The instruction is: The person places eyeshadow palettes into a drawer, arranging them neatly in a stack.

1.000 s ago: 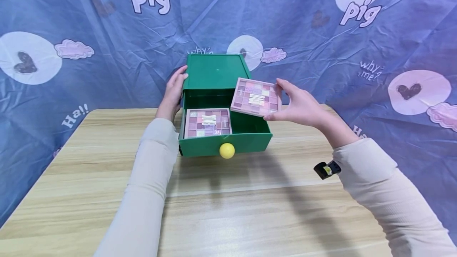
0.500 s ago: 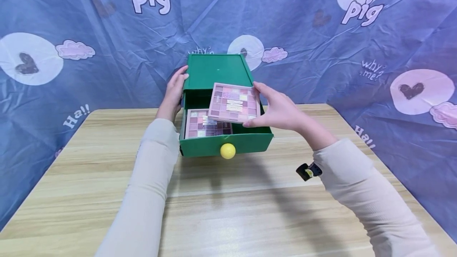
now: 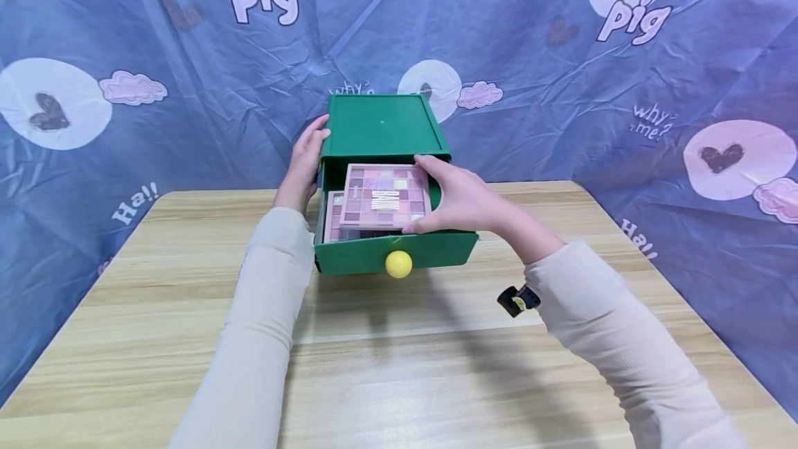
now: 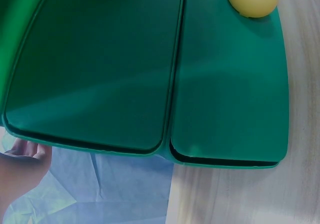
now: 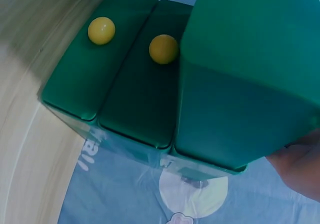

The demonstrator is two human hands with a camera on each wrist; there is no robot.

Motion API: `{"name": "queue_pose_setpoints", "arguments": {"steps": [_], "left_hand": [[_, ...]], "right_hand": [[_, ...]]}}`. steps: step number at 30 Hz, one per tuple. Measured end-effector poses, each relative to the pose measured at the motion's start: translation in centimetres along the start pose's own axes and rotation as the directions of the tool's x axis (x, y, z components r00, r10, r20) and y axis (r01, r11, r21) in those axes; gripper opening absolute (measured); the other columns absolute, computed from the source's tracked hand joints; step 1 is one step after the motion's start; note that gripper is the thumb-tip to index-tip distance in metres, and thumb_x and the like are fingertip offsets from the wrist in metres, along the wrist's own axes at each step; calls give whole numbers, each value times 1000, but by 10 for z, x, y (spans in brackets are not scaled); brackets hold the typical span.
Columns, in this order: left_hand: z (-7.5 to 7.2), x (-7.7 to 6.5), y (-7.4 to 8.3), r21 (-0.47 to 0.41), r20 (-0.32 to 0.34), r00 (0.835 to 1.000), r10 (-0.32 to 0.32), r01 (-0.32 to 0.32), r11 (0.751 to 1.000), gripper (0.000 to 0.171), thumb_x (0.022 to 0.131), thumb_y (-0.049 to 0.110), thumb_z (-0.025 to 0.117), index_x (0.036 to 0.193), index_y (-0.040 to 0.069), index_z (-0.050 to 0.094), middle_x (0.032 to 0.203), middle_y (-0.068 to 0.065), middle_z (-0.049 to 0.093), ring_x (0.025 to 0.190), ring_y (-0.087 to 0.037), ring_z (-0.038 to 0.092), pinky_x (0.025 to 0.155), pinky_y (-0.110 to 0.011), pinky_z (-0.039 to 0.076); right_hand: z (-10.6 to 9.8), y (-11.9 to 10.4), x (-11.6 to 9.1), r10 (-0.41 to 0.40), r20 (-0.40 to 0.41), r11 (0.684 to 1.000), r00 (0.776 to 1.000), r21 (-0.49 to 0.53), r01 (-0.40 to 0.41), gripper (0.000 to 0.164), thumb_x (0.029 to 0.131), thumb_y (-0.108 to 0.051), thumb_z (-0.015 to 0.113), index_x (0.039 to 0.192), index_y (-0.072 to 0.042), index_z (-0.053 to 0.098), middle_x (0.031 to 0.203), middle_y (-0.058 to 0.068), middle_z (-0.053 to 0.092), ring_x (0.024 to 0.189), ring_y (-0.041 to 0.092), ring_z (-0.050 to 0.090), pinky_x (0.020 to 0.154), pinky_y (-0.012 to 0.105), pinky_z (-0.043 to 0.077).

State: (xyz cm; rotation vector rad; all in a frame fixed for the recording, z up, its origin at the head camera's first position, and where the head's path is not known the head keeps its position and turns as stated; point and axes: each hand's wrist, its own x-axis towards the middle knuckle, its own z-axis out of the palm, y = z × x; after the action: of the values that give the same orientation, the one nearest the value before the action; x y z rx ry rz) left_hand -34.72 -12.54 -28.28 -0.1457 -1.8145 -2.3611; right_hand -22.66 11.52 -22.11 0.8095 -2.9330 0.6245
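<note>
A green drawer cabinet (image 3: pixel 380 123) stands at the far side of the table, its top drawer (image 3: pixel 355 255) pulled out. My right hand (image 3: pixel 464 199) pinches the right edge of an eyeshadow palette (image 3: pixel 380 186) between thumb and fingers, over the drawer's left half. Beneath it lies a second eyeshadow palette (image 3: pixel 332 217), mostly covered. My left hand (image 3: pixel 303 161) rests against the cabinet's left side near the top. Fingertips of the left hand (image 4: pixel 27 164) touch the cabinet's edge in the left wrist view. From the right wrist, the drawer hides the palettes.
A yellow ball knob (image 3: pixel 398 264) sticks out from the drawer front. Two lower drawers, with yellow knobs (image 5: pixel 101 31), are closed below it. Behind the wooden table (image 3: pixel 399 380) hangs a blue printed cloth (image 3: pixel 524 33).
My right hand has carried its palette leftward and lower, from the drawer's right side to over the other palette. The left hand and cabinet stay in place.
</note>
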Motion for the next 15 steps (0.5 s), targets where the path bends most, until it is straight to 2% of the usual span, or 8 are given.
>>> {"name": "queue_pose_setpoints", "arguments": {"steps": [4, 10, 15], "left_hand": [[0, -1, 1, 8, -12, 1000, -15, 15, 1000, 39, 86, 19, 44, 126, 20, 47, 119, -6, 45, 88, -14, 47, 74, -24, 38], [0, -1, 1, 11, -6, 1000, -27, 27, 1000, 39, 87, 19, 44, 126, 20, 46, 122, -4, 42, 96, -17, 45, 80, -27, 37], [0, 0, 1, 14, -7, 1000, -25, 25, 1000, 39, 87, 19, 44, 126, 20, 47, 121, -5, 44, 91, -15, 47, 76, -26, 38]], "right_hand": [[1, -3, 4, -15, 28, 1000, 999, -18, 16, 100, 56, -49, 72, 135, -6, 27, 131, 5, 35, 113, 19, 36, 90, 37, 31], [3, -4, 9, -42, 76, 999, 996, -11, 43, 94, 60, -42, 72, 133, -2, 29, 129, 7, 38, 110, 20, 39, 90, 38, 32], [6, -4, 12, -80, 105, 996, 991, -26, 83, 91, 62, -39, 72, 131, 1, 29, 127, 10, 39, 108, 21, 40, 90, 37, 32]]}}
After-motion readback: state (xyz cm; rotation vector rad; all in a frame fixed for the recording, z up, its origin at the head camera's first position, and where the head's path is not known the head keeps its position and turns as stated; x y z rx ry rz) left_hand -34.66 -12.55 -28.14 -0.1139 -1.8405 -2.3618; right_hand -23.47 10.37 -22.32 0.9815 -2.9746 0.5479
